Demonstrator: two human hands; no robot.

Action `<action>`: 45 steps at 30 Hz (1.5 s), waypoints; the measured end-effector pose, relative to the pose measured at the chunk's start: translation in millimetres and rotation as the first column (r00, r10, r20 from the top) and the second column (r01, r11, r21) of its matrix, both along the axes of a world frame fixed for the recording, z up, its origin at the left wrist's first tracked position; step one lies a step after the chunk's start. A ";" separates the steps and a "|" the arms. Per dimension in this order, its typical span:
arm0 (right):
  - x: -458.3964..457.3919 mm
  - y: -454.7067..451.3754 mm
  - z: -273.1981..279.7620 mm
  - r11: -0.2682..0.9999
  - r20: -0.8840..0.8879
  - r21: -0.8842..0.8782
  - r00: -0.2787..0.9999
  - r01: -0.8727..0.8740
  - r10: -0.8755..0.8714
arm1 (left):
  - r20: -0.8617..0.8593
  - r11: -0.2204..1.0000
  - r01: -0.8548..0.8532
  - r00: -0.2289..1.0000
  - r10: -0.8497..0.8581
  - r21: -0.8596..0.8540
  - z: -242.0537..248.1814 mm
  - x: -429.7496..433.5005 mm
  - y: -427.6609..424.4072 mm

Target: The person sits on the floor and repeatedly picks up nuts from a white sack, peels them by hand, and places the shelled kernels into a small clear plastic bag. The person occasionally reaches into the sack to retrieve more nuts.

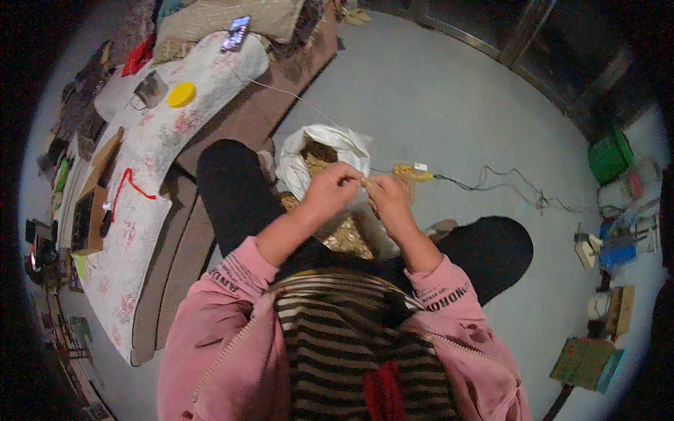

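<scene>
My left hand (pixel 335 188) and my right hand (pixel 388 196) meet at the fingertips in front of me, pinching a small light-brown piece (pixel 363 181) between them. The piece is too small and blurred to name. Just beyond my hands stands an open white sack (pixel 350 141), with light-brown pieces and something darker inside. Below my hands, between my legs, lies a pile of small pale and tan pieces (pixel 347 239), partly hidden by my forearms. What holds this pile cannot be made out clearly.
At left, a sofa under a white floral cover (pixel 181 123) bears a phone (pixel 235 34), a yellow round lid (pixel 181 95) and an open cardboard box (pixel 96 221). A yellow power strip (pixel 413 172) with dark cords lies on the floor at right. Boxes stand along the right edge.
</scene>
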State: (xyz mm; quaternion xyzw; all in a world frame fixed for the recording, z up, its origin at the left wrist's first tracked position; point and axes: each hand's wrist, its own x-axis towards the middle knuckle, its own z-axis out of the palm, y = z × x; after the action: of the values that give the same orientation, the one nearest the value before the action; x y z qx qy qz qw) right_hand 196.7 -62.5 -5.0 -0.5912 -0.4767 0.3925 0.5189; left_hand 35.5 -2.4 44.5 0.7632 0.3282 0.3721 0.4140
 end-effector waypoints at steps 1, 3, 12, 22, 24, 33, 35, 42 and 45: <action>-3.0 -1.0 10.3 1.000 -0.046 -0.021 0.999 0.006 -0.007 | -0.017 0.987 0.007 1.000 -0.005 0.161 -1.4 -1.2 3.1; -5.6 -10.6 29.3 0.997 -0.138 -0.068 0.990 0.019 -0.028 | -0.045 0.996 0.033 0.999 -0.029 0.079 1.9 -2.4 1.7; -1.2 -13.8 32.5 0.983 -0.356 -0.150 0.933 -0.106 0.046 | -0.038 0.986 0.069 0.997 -0.064 0.149 -0.7 -2.4 5.5; -5.2 -13.6 27.0 1.000 -0.146 0.015 0.989 -0.019 0.021 | -0.055 0.924 0.047 0.996 -0.073 -0.379 7.3 -5.3 6.7; -3.5 -10.0 14.2 0.996 -0.014 0.091 1.000 0.010 -0.008 | 0.002 0.889 0.084 0.996 -0.093 -0.450 2.6 -5.3 8.1; -4.1 -10.5 11.1 0.999 -0.055 0.024 0.998 -0.021 0.022 | 0.120 0.826 0.169 0.985 -0.123 -0.538 4.2 -4.5 6.7; -3.2 -8.8 5.2 0.999 -0.096 0.051 0.995 -0.011 0.016 | 0.123 0.821 0.170 0.985 -0.122 -0.545 7.3 -3.2 5.2; -6.1 -9.0 -0.7 0.994 -0.036 0.094 0.998 0.047 -0.044 | 0.179 0.803 0.180 0.979 -0.092 -0.569 3.2 0.4 0.8; -15.0 -12.2 1.3 0.966 0.021 0.229 0.991 0.122 -0.130 | 0.128 0.813 0.132 0.989 -0.071 -0.567 7.9 3.9 -2.5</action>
State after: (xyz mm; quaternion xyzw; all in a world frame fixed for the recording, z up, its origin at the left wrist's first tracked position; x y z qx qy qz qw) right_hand 181.6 -74.6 -3.7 -0.5639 -0.4894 0.2908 0.5983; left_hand 39.4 -4.9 52.4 0.5998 0.3625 0.2712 0.6598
